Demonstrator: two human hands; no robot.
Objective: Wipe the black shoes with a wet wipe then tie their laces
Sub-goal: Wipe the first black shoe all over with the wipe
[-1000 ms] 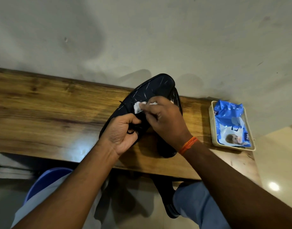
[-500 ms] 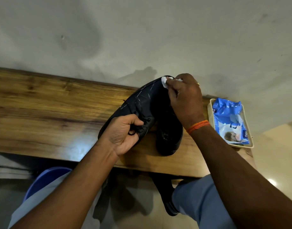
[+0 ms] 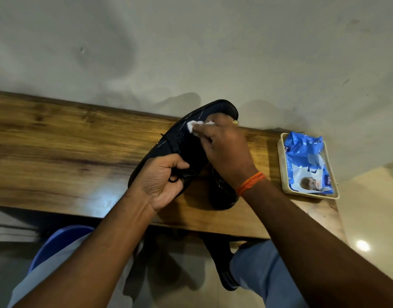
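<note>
A long wooden table (image 3: 69, 152) with a glossy, streaked grain stands against a plain grey-white wall (image 3: 191, 45) marked by faint smudges. Near the table's right end sits a shallow cream tray (image 3: 282, 174). Below the table edge, a rounded blue plastic seat (image 3: 57, 243) shows at lower left, pale blue trousers (image 3: 262, 272) cover the knees, and a glossy cream floor (image 3: 368, 218) reflects a small round light at right

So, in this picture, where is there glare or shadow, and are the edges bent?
Head view: a bright glare patch sits on the wooden table beside the left hand; a small light spot shines on the floor at lower right; soft shadows fall on the wall behind the shoe; the table's edge curves, so the wide lens distorts; the right hand looks slightly blurred.
</note>
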